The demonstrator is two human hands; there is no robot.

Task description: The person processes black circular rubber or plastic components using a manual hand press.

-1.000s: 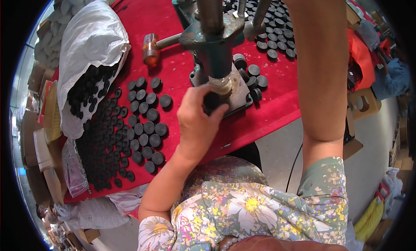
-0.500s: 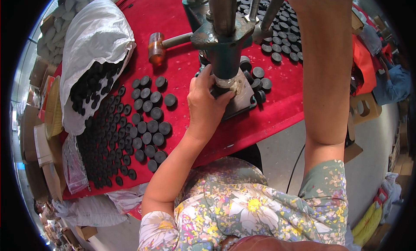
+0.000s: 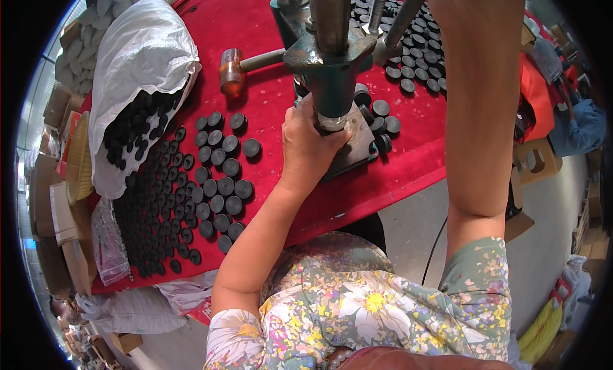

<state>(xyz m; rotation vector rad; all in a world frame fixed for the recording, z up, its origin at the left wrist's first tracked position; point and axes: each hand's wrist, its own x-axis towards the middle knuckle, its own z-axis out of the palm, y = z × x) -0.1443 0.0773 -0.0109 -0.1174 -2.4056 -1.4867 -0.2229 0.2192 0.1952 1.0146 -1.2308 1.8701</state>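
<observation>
My left hand [image 3: 308,143] reaches to the foot of a green hand press [image 3: 335,89], its thumb and fingers curled round the spot under the ram. What they grip there is hidden by the hand. The thumb lies against the pale metal piece at the ram's lower end, above a flat metal base plate [image 3: 357,143]. My right arm stretches up along the right side, and only the base of my right hand [image 3: 476,1] shows at the upper edge; its fingers are out of sight. Several black round caps [image 3: 380,107] lie just right of the plate.
Rows of black caps [image 3: 225,186] and smaller black round parts [image 3: 167,210] cover the red cloth [image 3: 357,197] at left, beside a white sack [image 3: 143,44] spilling black parts. A mallet with an amber head [image 3: 231,72] lies behind. More caps [image 3: 415,51] spread at the far right.
My left hand has shifted slightly right and closed in under the ram; its thumb now covers more of the gap. The right arm has hardly moved.
</observation>
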